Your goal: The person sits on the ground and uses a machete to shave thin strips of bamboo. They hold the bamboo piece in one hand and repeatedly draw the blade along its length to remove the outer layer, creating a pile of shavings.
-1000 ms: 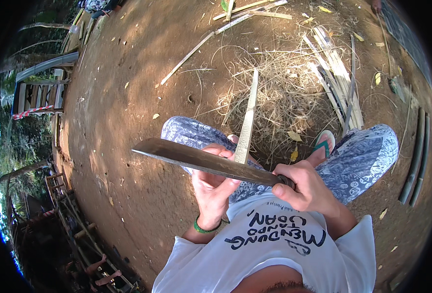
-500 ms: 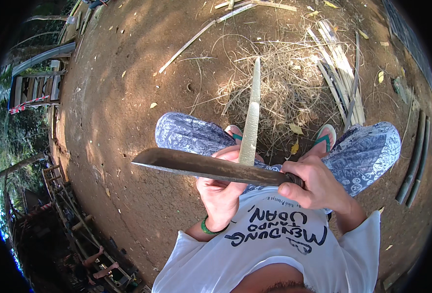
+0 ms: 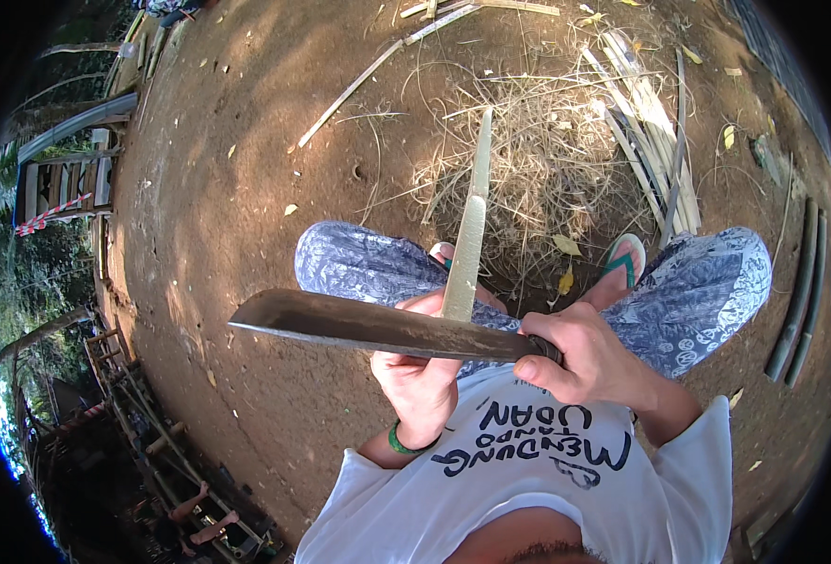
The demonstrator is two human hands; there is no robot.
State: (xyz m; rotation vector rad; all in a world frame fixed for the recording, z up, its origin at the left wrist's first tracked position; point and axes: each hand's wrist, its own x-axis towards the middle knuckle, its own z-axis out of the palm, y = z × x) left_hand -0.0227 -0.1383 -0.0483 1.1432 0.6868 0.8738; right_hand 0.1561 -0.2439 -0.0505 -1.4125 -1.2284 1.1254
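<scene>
My right hand [image 3: 580,355] grips the dark handle of a machete [image 3: 368,326], whose broad, dull blade points left across my lap. Beneath the blade, my left hand [image 3: 417,381] is closed around the near end of a pale bamboo strip [image 3: 469,235]. The strip sticks out away from me, with a node partway along it and a narrow far end. Where the two cross, the blade lies over the strip's near end and hides it, along with some of my left fingers. A green band circles my left wrist.
Thin shavings [image 3: 538,160] lie heaped on the bare soil beyond my sandalled feet. Split bamboo strips [image 3: 655,132] are stacked to their right. Two dark poles [image 3: 798,291] rest farther right. A bamboo frame [image 3: 152,423] stands at lower left, with another person's arms beside it.
The machete has shifted a little to the left with my right hand. My left hand and the bamboo strip's near end have also moved slightly left.
</scene>
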